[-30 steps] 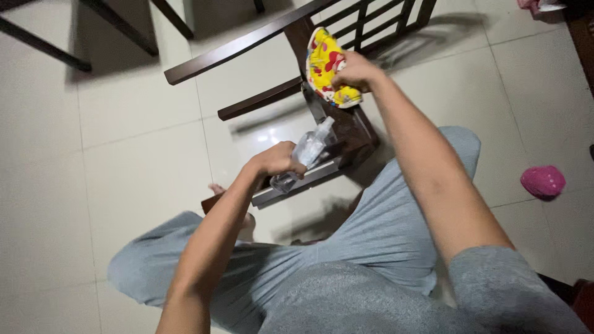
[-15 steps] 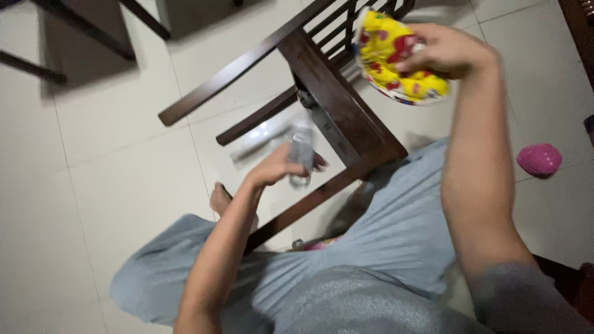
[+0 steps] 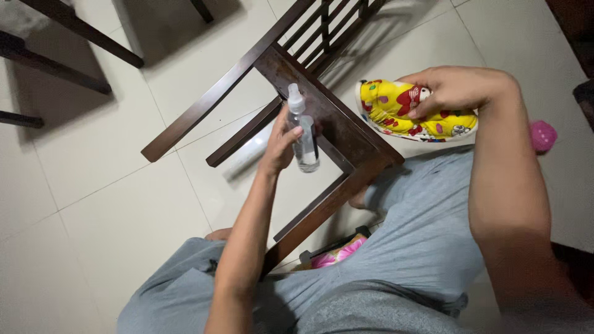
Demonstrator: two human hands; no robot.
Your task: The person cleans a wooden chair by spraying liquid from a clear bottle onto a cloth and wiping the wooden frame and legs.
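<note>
Left hand (image 3: 281, 145) wraps a small clear spray bottle (image 3: 303, 139), fingers closed around its body, nozzle cap pointing toward 12 o'clock. Bottle upright, slightly tilted. Right hand (image 3: 455, 89) is clamped on a yellow cloth (image 3: 408, 114) with red and purple cartoon prints; thumb and fingers pinch the top edge, cloth hangs flat below the knuckles.

Head view, looking down:
- Bottle sits just left of picture centre, in front of a dark wooden chair frame (image 3: 337, 120). Whether it touches the wood, cannot tell.
- Cloth is at 3 o'clock from the bottle, well apart from it, over the far right edge of the frame.
- Frame runs from 7 o'clock to 1 o'clock across the view; slatted back at 12 o'clock.
- Pale tiled floor (image 3: 93, 204) all around, glossy, with a light reflection beside the left wrist.
- Grey trousers (image 3: 414, 222) fill the bottom, knees spread either side of the frame.
- Pink round object (image 3: 542, 136) at 3 o'clock, on the floor, partly hidden behind the right forearm.
- Pink patterned item (image 3: 337, 255) near 6 o'clock, under the frame, mostly hidden.
- More dark furniture legs (image 3: 74, 28) at 10 o'clock.
</note>
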